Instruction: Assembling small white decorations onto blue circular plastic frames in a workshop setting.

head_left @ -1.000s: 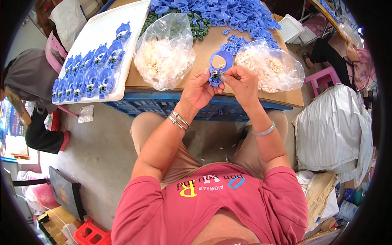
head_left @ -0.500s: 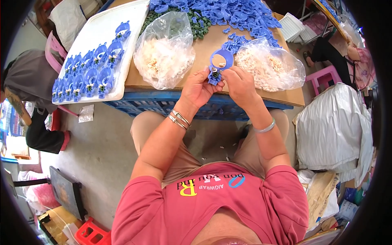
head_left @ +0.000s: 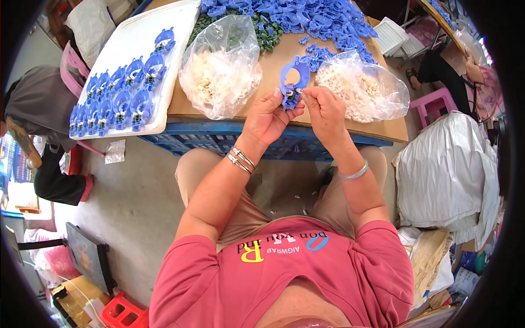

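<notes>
Left hand (head_left: 266, 117) pinching blue part (head_left: 290, 97), right hand (head_left: 327, 111) pressed together at fingertips beside it, contents too small to tell; likely fitting, calling for steady alignment.

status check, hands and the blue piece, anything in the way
Left hand gripping blue ring-topped piece. Right hand pinched close beside it, any part held unclear. Plastic bags either side, neither blocking.

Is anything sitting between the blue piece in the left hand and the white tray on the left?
Yes: a clear bag of pale parts stands on the brown tabletop, between the blue piece in the left hand and the white tray.
</notes>
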The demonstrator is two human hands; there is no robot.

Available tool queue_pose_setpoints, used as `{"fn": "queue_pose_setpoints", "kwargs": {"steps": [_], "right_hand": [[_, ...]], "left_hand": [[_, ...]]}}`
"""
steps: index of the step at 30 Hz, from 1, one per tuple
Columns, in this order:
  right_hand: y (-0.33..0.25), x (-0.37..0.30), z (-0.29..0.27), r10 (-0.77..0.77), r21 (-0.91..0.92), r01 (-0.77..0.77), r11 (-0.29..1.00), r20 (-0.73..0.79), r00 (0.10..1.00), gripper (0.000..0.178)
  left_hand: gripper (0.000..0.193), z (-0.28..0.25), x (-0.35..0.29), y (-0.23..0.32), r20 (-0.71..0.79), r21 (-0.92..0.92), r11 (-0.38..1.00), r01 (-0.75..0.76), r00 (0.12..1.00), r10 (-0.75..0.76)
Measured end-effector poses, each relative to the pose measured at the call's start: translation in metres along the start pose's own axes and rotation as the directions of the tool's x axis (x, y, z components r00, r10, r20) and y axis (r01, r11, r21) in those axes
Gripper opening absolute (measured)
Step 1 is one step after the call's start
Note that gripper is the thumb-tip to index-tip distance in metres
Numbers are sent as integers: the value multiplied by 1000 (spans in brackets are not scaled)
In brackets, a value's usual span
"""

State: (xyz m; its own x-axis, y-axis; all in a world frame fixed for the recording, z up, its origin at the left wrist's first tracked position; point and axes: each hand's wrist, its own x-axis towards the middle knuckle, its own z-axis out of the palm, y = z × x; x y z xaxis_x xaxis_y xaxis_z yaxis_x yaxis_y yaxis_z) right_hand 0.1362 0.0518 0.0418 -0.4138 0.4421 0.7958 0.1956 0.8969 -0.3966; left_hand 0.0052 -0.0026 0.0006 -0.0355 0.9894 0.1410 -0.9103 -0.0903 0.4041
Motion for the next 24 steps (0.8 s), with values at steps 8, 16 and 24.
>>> {"fn": "queue_pose_setpoints", "kwargs": {"steps": [8, 16, 24], "right_hand": [[-13, -3, 6, 213, 136, -202, 970, -75, 974, 3], [-15, -3, 6, 243, 133, -233, 963, -61, 968, 6], [-13, -5, 12, 586, 535, -526, 661, 69, 807, 9]], "left_hand": [[25, 5, 0, 0, 72, -1, 999, -44, 996, 43], [26, 3, -1, -1, 62, 20, 998, -56, 997, 54], [28, 2, 0, -2, 102, 97, 991, -88, 992, 78]]}}
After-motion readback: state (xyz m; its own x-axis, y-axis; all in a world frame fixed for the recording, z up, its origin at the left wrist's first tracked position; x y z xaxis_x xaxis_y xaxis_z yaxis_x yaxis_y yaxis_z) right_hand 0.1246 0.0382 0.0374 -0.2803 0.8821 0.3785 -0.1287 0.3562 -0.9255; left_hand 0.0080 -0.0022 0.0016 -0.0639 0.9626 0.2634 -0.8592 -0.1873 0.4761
